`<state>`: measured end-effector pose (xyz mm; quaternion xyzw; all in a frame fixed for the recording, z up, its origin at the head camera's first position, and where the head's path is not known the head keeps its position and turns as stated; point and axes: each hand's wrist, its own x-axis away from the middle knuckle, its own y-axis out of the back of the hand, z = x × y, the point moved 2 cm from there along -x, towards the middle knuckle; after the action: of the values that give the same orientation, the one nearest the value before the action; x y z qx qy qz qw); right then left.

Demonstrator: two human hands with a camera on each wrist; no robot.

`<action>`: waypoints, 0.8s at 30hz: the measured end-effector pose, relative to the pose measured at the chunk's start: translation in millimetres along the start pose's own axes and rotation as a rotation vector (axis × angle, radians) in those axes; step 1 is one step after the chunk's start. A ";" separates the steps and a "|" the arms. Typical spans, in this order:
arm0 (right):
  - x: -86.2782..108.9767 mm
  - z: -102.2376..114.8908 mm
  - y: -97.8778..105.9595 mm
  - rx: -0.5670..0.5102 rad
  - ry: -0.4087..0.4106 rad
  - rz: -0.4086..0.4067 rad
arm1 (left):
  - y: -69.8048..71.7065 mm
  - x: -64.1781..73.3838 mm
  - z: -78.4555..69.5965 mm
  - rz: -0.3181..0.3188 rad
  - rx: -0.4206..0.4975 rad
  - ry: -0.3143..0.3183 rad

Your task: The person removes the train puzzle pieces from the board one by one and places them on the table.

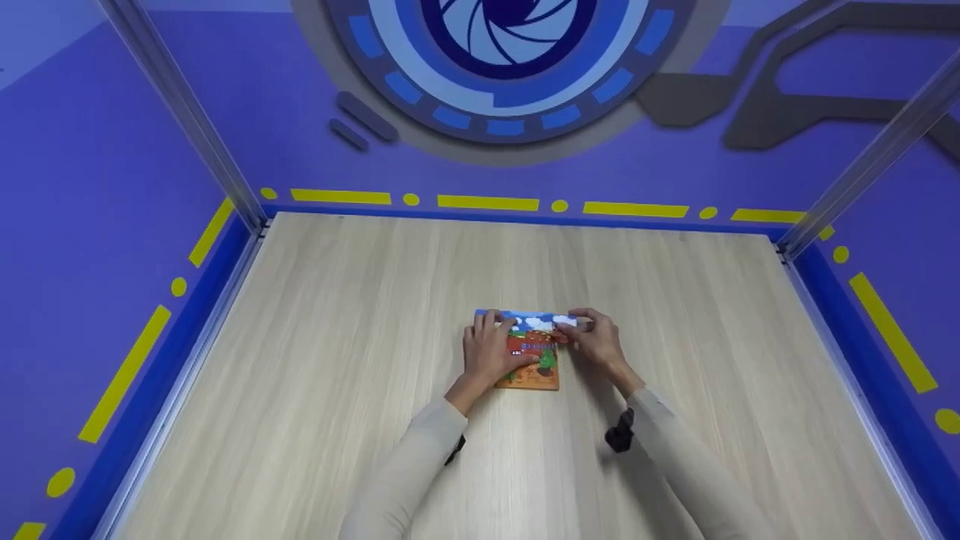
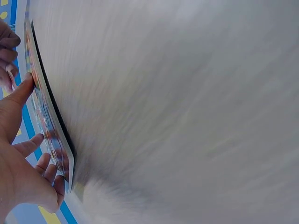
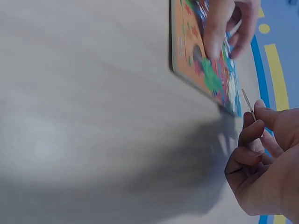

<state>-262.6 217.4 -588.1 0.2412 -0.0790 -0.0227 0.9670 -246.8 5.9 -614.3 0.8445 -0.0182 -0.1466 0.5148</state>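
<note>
A colourful picture puzzle board [image 1: 547, 381] lies flat on the wooden table, with blue sky and clouds at its far side and orange ground at its near side. My left hand [image 1: 489, 349] rests on its left part, fingers spread and thumb reaching over the picture. In the left wrist view that thumb [image 2: 23, 91] touches the board's surface. At the upper right corner my right hand [image 1: 600, 341] pinches a thin flat puzzle piece [image 3: 247, 101] between thumb and forefinger. Seen edge-on in the right wrist view, the piece is close beside the board's edge; its printed face is hidden there.
The pale wood-grain table [image 1: 337, 300] extends around the board. Blue-purple panels with yellow marks [image 1: 487, 203] enclose its back and sides, with metal posts [image 1: 187, 112] at the rear corners. A black wrist device [image 1: 620, 432] hangs below the right sleeve.
</note>
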 end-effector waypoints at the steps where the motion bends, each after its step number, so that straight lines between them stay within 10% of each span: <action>1: 0.8 -2.9 5.0 -0.001 -0.008 0.001 | -0.5 0.0 -0.6 0.009 0.004 0.002; 24: 13.1 -49.4 116.1 0.079 0.037 -0.024 | 0.8 -0.1 0.2 0.003 -0.005 0.013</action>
<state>-240.9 341.8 -574.7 0.2803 -0.0589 -0.0268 0.9577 -246.8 5.4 -613.6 0.8440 -0.0159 -0.1403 0.5175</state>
